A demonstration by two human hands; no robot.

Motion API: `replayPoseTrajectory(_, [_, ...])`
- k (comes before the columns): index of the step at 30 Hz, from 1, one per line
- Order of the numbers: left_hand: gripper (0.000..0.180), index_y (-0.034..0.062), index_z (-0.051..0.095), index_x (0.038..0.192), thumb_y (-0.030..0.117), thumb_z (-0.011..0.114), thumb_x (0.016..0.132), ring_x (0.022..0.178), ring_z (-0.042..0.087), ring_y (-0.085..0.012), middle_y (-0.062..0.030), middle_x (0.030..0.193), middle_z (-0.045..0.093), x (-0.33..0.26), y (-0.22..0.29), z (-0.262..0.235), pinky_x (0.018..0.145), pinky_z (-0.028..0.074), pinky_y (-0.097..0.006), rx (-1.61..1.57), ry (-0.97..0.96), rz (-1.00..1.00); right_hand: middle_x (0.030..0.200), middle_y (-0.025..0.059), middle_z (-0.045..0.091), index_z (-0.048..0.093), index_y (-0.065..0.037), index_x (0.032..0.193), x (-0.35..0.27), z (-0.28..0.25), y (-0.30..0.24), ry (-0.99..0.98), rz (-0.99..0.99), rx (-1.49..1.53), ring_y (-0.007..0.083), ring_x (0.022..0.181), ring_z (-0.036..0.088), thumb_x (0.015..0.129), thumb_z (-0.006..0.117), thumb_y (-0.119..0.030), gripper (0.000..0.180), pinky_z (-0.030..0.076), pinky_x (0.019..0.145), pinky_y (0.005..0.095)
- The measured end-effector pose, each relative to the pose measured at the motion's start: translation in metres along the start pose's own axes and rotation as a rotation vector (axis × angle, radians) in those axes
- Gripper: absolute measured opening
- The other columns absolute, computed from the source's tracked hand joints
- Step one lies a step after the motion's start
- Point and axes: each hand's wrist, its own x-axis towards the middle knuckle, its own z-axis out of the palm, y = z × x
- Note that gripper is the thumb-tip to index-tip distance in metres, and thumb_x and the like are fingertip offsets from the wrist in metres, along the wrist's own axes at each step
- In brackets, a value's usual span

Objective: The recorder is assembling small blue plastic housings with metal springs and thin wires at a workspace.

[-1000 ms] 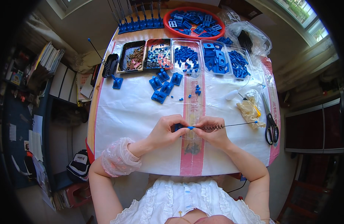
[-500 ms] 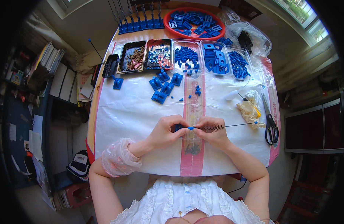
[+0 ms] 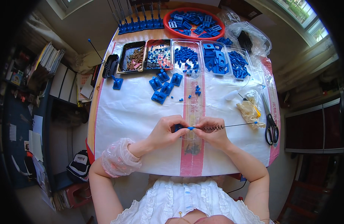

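Over the front middle of the table both my hands meet at a blue plastic base [image 3: 191,128]. My left hand [image 3: 167,130] is closed around the base, most of which its fingers hide. My right hand [image 3: 212,131] pinches the black coiled wire antenna [image 3: 237,125] close to where it joins the base. The wire runs out to the right, coiled near my fingers and straight beyond, with a small blue tip. Several blue square bases [image 3: 166,88] stand beyond my left hand, and a few tiny blue pieces [image 3: 197,90] are scattered to their right.
Across the back, trays hold brown screws [image 3: 136,58], silver nuts [image 3: 159,56] and blue parts [image 3: 186,56]. Behind them are a red basin [image 3: 166,26] of blue pieces and a row of upright antennas [image 3: 142,26]. Black scissors [image 3: 271,128] lie at the right edge beside a crumpled bag [image 3: 249,112].
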Motion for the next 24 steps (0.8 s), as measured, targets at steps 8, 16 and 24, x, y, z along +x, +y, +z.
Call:
replayPoseTrajectory(8, [0.009, 0.0025, 0.073, 0.096, 0.005, 0.072, 0.087, 0.06, 0.052, -0.0045, -0.0018, 0.082, 0.067, -0.0003, -0.0017, -0.0007, 0.052, 0.038, -0.022, 0.014, -0.003, 0.001, 0.084, 0.0003, 0.064, 0.069, 0.002, 0.087, -0.0002, -0.0005, 0.0003, -0.007, 0.006, -0.017, 0.0027, 0.074, 0.057, 0.083, 0.075, 0.004, 0.007, 0.044, 0.061, 0.0186])
replayPoseTrajectory(16, [0.008, 0.0023, 0.072, 0.097, 0.005, 0.073, 0.089, 0.067, 0.054, -0.0025, 0.001, 0.084, 0.065, -0.0004, 0.0012, -0.0022, 0.055, 0.039, -0.02, 0.014, -0.033, -0.024, 0.089, 0.0037, 0.065, 0.068, 0.004, 0.089, -0.0013, -0.003, 0.0008, -0.022, 0.03, -0.006, 0.0055, 0.077, 0.059, 0.083, 0.073, 0.008, 0.009, 0.046, 0.064, 0.0198])
replayPoseTrajectory(24, [0.008, 0.0024, 0.072, 0.097, 0.005, 0.073, 0.089, 0.067, 0.054, -0.0024, 0.001, 0.084, 0.065, -0.0005, 0.0002, -0.0015, 0.054, 0.039, -0.02, 0.008, -0.025, -0.015, 0.082, -0.0012, 0.064, 0.069, 0.002, 0.088, -0.0005, -0.0001, -0.0003, -0.005, 0.016, 0.011, 0.0016, 0.074, 0.057, 0.084, 0.075, 0.003, 0.007, 0.045, 0.061, 0.0181])
